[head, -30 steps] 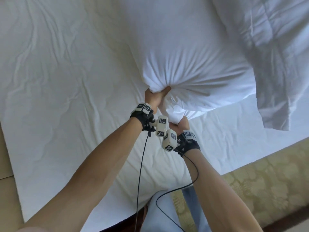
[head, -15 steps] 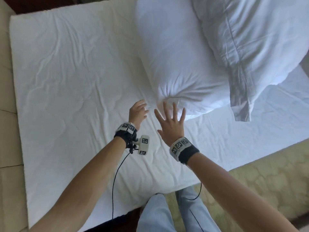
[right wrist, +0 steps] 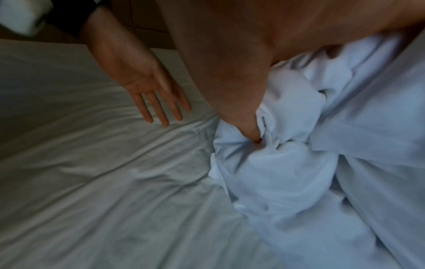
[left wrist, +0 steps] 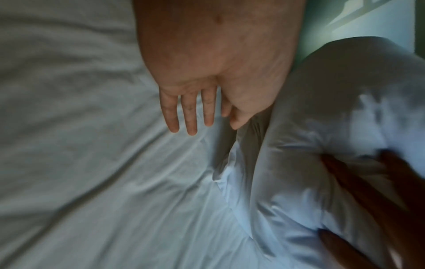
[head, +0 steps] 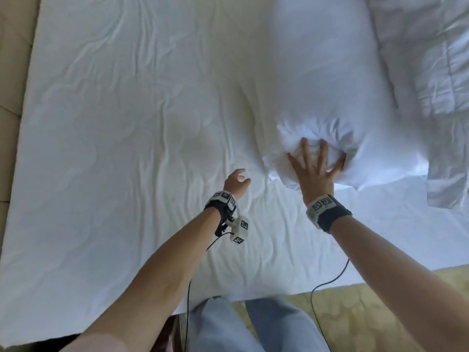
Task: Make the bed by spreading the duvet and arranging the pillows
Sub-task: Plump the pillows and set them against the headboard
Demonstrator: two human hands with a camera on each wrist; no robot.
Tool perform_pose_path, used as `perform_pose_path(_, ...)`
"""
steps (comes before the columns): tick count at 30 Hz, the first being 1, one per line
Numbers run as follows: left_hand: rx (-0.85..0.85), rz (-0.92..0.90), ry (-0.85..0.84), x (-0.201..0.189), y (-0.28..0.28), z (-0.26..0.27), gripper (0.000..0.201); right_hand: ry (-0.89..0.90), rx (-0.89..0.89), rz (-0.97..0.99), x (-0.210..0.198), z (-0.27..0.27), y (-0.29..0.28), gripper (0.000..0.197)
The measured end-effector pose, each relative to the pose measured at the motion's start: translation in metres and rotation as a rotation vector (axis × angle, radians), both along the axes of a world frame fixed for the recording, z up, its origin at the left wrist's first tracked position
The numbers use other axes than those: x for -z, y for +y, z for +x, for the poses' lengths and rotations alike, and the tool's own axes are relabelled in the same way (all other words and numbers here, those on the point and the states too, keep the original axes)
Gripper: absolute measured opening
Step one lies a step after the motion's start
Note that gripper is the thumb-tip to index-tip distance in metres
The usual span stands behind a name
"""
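Note:
A plump white pillow lies lengthwise on the white bed sheet. My right hand presses flat on its bunched near end with the fingers spread. In the right wrist view the thumb digs into the pillow's folds. My left hand hovers over the sheet just left of the pillow, holding nothing. Its fingers are straight, beside the pillow. The crumpled quilted duvet lies at the far right, against the pillow's side.
A beige padded surface runs along the bed's left side. My legs in light jeans stand at the near bed edge on patterned carpet. A shiny white fabric flap hangs at the right edge. Wrist cables trail down.
A second ago both hands gripped the pillow's near end in the air. They let go, the pillow dropped flat, and now the right hand presses on its end while the left has drifted left.

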State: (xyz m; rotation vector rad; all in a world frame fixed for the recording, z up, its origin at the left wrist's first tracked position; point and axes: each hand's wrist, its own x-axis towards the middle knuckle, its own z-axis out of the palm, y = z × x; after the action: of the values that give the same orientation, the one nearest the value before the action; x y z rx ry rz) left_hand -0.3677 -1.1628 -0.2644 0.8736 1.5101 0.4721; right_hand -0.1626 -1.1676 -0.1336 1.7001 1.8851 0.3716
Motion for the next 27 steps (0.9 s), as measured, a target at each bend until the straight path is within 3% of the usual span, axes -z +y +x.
perform_pose_path(5, -0.034, -0.108, -0.014, 0.033, 0.014, 0.052, 0.06, 0.015, -0.049, 0.014, -0.013, 0.031, 0.017, 0.102)
perform_pose_path(10, -0.2, -0.214, -0.197, 0.063, 0.035, 0.091, 0.098, 0.048, -0.101, -0.009, -0.005, 0.046, 0.02, 0.11)
perform_pose_path(14, -0.225, -0.21, -0.213, 0.081, 0.061, 0.113, 0.089, 0.074, -0.131, -0.006, 0.005, 0.05, 0.023, 0.11)
perform_pose_path(19, -0.165, -0.163, -0.154, 0.084, 0.077, 0.128, 0.016, 0.092, -0.143, -0.009, 0.016, 0.048, 0.026, 0.115)
perform_pose_path(27, -0.242, -0.071, -0.049, 0.094, 0.054, 0.117, 0.033, 0.101, -0.134, 0.013, 0.014, 0.041, 0.025, 0.105)
